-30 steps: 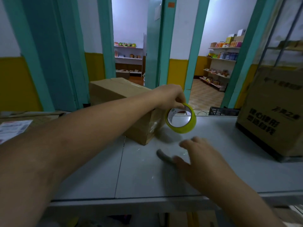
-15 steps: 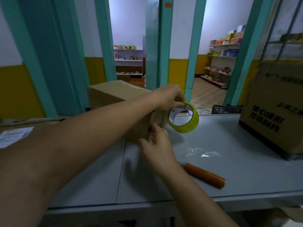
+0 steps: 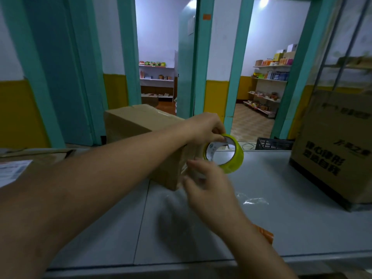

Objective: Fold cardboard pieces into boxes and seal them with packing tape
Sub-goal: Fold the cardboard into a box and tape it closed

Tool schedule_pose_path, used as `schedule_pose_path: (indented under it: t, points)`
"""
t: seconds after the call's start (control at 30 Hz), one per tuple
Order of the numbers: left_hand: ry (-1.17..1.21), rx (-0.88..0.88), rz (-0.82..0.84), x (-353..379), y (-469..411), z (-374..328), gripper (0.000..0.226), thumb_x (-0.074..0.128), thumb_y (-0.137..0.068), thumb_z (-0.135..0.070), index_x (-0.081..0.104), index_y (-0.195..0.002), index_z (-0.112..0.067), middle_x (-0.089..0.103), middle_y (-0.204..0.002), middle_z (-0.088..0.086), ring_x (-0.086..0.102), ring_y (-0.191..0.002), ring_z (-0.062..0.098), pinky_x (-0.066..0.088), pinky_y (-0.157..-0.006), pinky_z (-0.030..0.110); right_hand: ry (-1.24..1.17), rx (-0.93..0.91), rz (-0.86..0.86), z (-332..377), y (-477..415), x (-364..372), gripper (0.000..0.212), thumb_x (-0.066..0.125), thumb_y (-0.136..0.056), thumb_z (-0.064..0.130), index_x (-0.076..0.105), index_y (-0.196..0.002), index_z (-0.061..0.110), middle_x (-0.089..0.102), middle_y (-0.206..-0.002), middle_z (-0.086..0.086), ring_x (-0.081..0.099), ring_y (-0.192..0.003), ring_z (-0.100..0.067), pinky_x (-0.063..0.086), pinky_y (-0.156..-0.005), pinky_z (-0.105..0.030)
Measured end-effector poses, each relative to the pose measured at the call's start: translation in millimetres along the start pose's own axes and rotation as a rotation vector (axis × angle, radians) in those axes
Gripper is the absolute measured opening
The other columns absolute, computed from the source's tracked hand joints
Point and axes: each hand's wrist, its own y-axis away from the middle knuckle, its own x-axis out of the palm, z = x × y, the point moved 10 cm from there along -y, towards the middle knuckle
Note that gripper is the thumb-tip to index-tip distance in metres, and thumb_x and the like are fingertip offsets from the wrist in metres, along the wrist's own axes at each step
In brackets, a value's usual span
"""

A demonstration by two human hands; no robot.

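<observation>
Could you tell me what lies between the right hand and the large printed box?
Head view: a crumpled clear film scrap on the grey table.

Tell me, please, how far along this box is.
Done: the small box is folded, with shiny tape along its top. In hand: the left hand holds the tape roll at the box's end; the right hand reaches that end. Left: probably cutting the tape; the orange-handled tool lies untouched.

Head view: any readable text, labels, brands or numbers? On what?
Big box: two rows of bold Chinese characters, too blurred to quote.
Label at left: print too small.
Tape roll core: print blurred.
Nothing reads clearly.
</observation>
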Motion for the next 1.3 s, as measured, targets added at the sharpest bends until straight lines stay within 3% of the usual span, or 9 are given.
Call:
schedule_pose_path:
  t: [0.1, 0.2, 0.37, 0.6, 0.83, 1.0, 1.1, 1.2, 1.3]
  points:
    - [-0.013, 0.004, 0.016, 0.1, 0.7, -1.3, 0.024, 0.069, -0.101, -0.033, 0.077, -0.119, -0.020, 0.074, -0.106, -0.008, 0.068, -0.096, 0.007, 0.058, -0.086, 0.030, 0.415, -0.170, -0.015, 9.1, -6.6, -52.9, 0.026, 0.073, -0.091, 0.025, 0.070, -0.116, 0.033, 0.063, -0.123, 0.013, 0.055, -0.112, -0.008, 0.052, -0.091, -0.031]
    - [-0.022, 0.001, 0.036, 1.8, 0.5, -2.6, 0.024, 0.068, -0.101, -0.035, 0.078, -0.118, -0.021, 0.071, -0.101, -0.012, 0.066, -0.093, 0.005, 0.054, -0.079, 0.025, 0.837, -0.179, 0.194, -11.4, -28.3, -63.4, 0.049, 0.077, -0.088, 0.037, 0.058, -0.134, 0.036, 0.054, -0.142, 0.013, 0.057, -0.119, -0.014, 0.051, -0.093, -0.030]
    - [-0.008, -0.010, 0.060, 4.4, 0.3, -1.6, 0.024, 0.068, -0.102, -0.033, 0.077, -0.119, -0.020, 0.071, -0.102, -0.011, 0.065, -0.094, 0.006, 0.052, -0.080, 0.025, 1.038, -0.204, 0.290, -30.9, -52.8, -51.9, 0.041, 0.072, -0.094, 0.036, 0.059, -0.132, 0.041, 0.061, -0.127, 0.013, 0.065, -0.103, -0.016, 0.058, -0.078, -0.032]
    - [0.011, -0.020, 0.012, -9.0, 0.9, -1.9, 0.054, 0.059, -0.104, -0.051, 0.058, -0.149, -0.021, 0.062, -0.146, -0.001, 0.059, -0.116, 0.010, 0.049, -0.099, 0.034, 0.691, -0.070, 0.235, -78.3, -43.7, -78.2, 0.023, 0.080, -0.088, 0.033, 0.074, -0.110, 0.035, 0.069, -0.113, 0.007, 0.066, -0.096, -0.019, 0.056, -0.084, -0.038]
    - [0.371, -0.138, -0.151, -56.1, 16.5, 6.1, 0.051, 0.035, -0.115, -0.039, 0.071, -0.108, -0.003, 0.070, -0.102, 0.007, 0.067, -0.093, 0.018, 0.051, -0.086, 0.035, 0.302, 0.016, 0.114, -89.8, -13.9, -99.0, 0.023, 0.084, -0.084, 0.031, 0.074, -0.103, 0.022, 0.066, -0.084, 0.008, 0.061, -0.072, -0.006, 0.045, -0.066, -0.023]
    - [0.163, -0.207, 0.033, -68.4, 80.5, 59.2, 0.048, 0.041, -0.101, -0.068, 0.065, -0.119, -0.030, 0.064, -0.119, -0.009, 0.061, -0.111, 0.008, 0.050, -0.105, 0.041, 0.206, -0.007, 0.088, -79.5, 3.0, -102.9, 0.019, 0.086, -0.081, 0.029, 0.075, -0.096, 0.027, 0.066, -0.073, 0.013, 0.059, -0.064, 0.000, 0.044, -0.063, -0.023]
    - [0.157, -0.286, 0.015, -80.6, 141.7, 112.5, 0.079, 0.058, -0.072, -0.093, 0.050, -0.137, -0.049, 0.046, -0.149, -0.017, 0.048, -0.133, 0.009, 0.043, -0.114, 0.047, 0.165, 0.001, 0.102, -72.9, 10.7, -97.9, 0.018, 0.086, -0.082, 0.031, 0.075, -0.096, 0.029, 0.071, -0.079, 0.012, 0.067, -0.072, -0.002, 0.053, -0.067, -0.029]
    - [-0.056, -0.329, 0.104, -72.7, 180.0, 150.9, 0.085, 0.065, -0.078, -0.083, 0.024, -0.151, -0.067, 0.022, -0.161, -0.028, 0.032, -0.148, 0.016, 0.034, -0.120, 0.052, 0.129, 0.004, 0.123, -63.3, 15.0, -85.8, 0.017, 0.083, -0.084, 0.033, 0.074, -0.098, 0.031, 0.070, -0.082, 0.013, 0.066, -0.075, -0.001, 0.049, -0.066, -0.019]
    - [-0.367, -0.304, 0.014, -75.6, 181.2, 151.7, 0.065, 0.048, -0.097, -0.070, 0.017, -0.155, -0.067, 0.030, -0.164, -0.019, 0.039, -0.147, 0.022, 0.043, -0.111, 0.056, 0.092, 0.007, 0.141, -50.4, 17.8, -72.9, 0.013, 0.080, -0.087, 0.033, 0.069, -0.092, 0.039, 0.068, -0.092, 0.018, 0.063, -0.081, 0.005, 0.046, -0.064, -0.011]
